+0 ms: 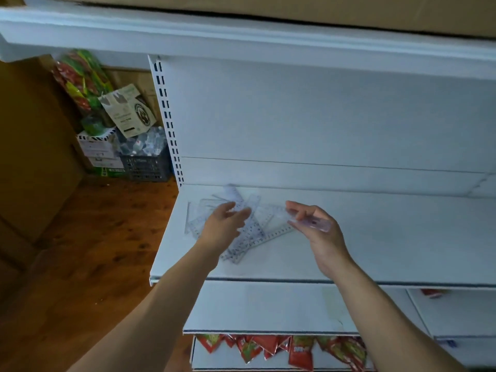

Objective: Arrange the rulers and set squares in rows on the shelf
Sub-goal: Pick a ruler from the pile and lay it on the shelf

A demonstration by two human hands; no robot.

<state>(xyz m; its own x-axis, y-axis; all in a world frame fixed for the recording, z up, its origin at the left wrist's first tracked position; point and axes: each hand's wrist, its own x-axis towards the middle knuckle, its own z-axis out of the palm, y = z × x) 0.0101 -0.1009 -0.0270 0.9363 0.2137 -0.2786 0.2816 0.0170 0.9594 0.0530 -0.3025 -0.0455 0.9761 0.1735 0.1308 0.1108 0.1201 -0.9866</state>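
– Rulers and set squares lie heaped crisscross on the shelf, over at its 9 o'clock end. That's your pile to sort.
– And your left hand is right above it, fingers loose and nearly straight, holding nothing. I can't tell whether it touches the heap.
– Your right hand, at 3 o'clock from the heap, pinches a clear piece. It's blurred, but I'd guess a ruler.
– Then you'd do well to lay it on the bare shelf toward 3 o'clock, long edge parallel to the front lip, to start a row.
– Set it down flat; clear plastic probably slides on that painted surface.
– Steady the heap with your left fingers and draw the next one from the top, or the lot may shift.
– Rulers in one row, set squares in another, I'd say.
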